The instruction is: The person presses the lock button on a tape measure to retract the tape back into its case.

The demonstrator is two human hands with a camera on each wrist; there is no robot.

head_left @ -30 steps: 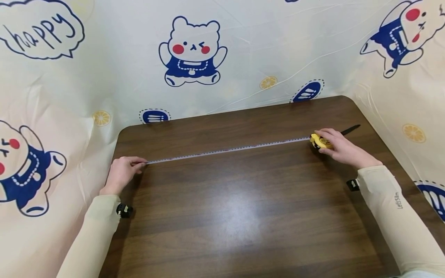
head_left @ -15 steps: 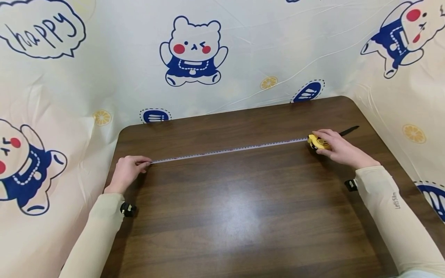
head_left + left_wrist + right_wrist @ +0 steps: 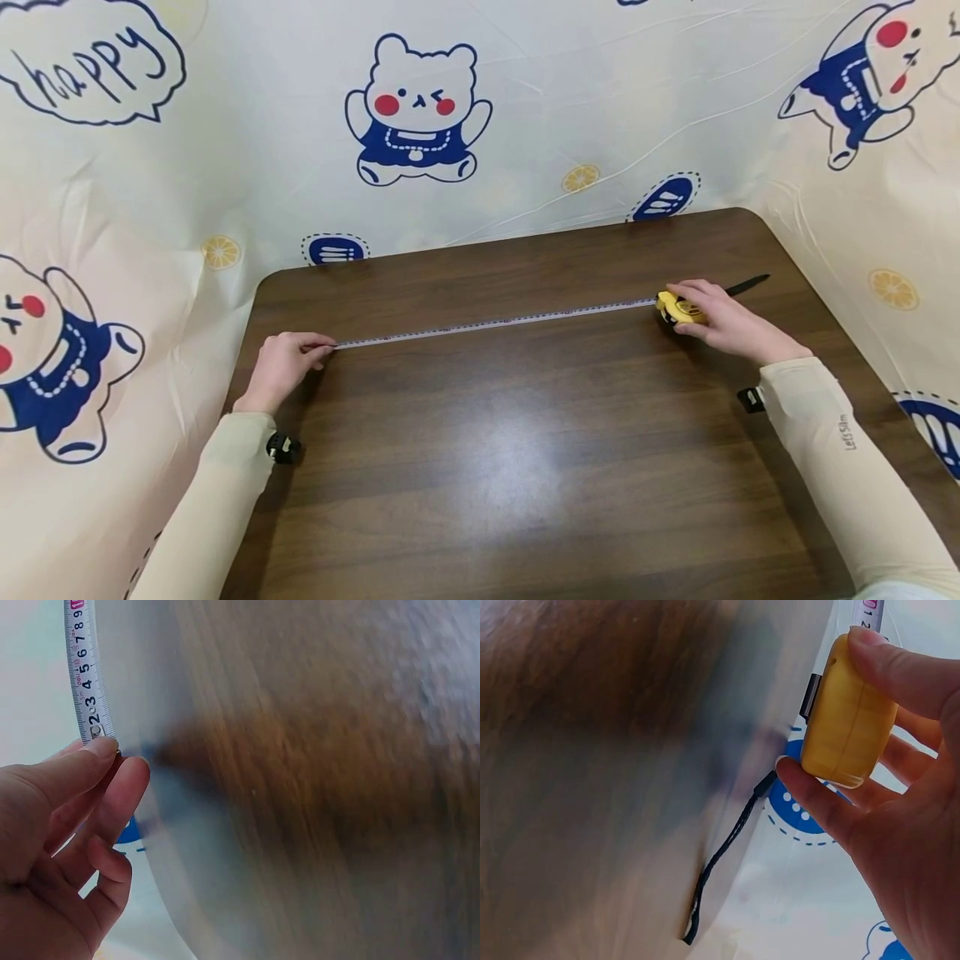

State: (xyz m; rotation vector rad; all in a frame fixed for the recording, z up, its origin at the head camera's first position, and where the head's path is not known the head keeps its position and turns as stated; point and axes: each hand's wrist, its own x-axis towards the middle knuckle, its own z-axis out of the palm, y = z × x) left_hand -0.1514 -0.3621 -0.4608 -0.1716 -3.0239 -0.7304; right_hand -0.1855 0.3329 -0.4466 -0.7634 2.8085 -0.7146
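A yellow tape measure [image 3: 679, 308] is gripped by my right hand [image 3: 723, 323] near the table's right side. Its white blade [image 3: 495, 323] stretches left across the table to my left hand [image 3: 283, 367], which pinches the end between thumb and finger. In the left wrist view the low numbers on the blade [image 3: 84, 667] show just beyond the thumb. The right wrist view has the yellow case [image 3: 851, 712] held between thumb and fingers, with a black clip [image 3: 810, 697] on one side. A black wrist strap [image 3: 727, 847] hangs from the case.
The brown wooden table [image 3: 517, 467] has rounded far corners. A pale cloth [image 3: 525, 108] printed with bears surrounds it at the back and sides. Both sleeves are cream, each with a small black device [image 3: 283, 448] at the wrist.
Both hands have drawn closer together, the left moving right and the right slightly left. The stretch of blade between them is shorter, and both holds are kept.
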